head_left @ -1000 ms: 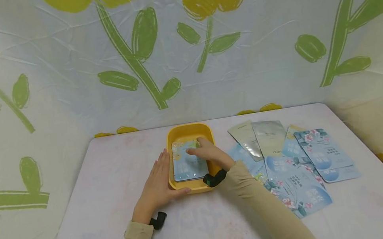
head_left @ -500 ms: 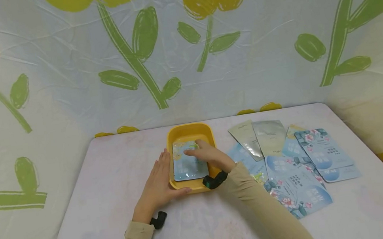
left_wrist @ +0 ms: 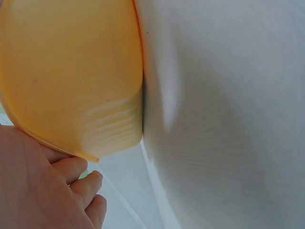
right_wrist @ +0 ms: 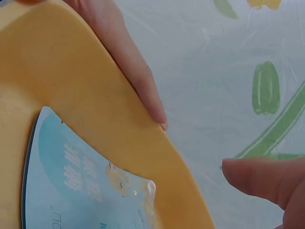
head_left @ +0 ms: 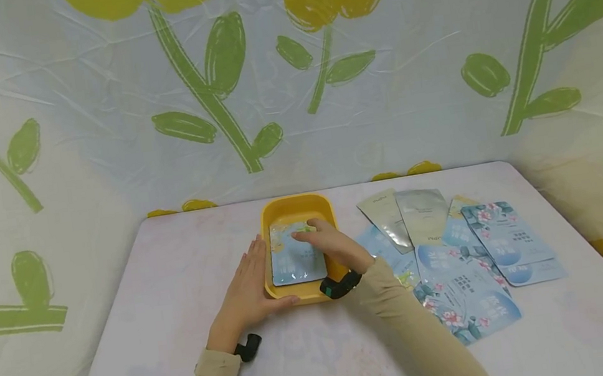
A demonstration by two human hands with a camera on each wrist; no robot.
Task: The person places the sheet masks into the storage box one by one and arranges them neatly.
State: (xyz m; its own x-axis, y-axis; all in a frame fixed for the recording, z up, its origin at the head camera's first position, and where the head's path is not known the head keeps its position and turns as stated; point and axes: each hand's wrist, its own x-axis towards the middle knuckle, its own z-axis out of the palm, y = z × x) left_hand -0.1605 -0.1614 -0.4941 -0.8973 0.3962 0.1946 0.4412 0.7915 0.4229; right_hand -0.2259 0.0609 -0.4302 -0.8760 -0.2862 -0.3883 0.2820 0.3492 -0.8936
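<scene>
Yellow tray, one; blue packet showing inside, one; silver packets, two; left hand straight-fingered, right hand spread loosely.

- White table, its far corners rounded, its top faintly mottled with pink.
- Yellow plastic tray, standing upright near the table's far edge.
- Right of the tray, apart from it, flat sachets in an overlapping spread: two cream-and-silver sachets at the far side; flower-printed light-blue sachets nearer and farther right; a plainer blue sachet partly covered by its neighbours.
</scene>
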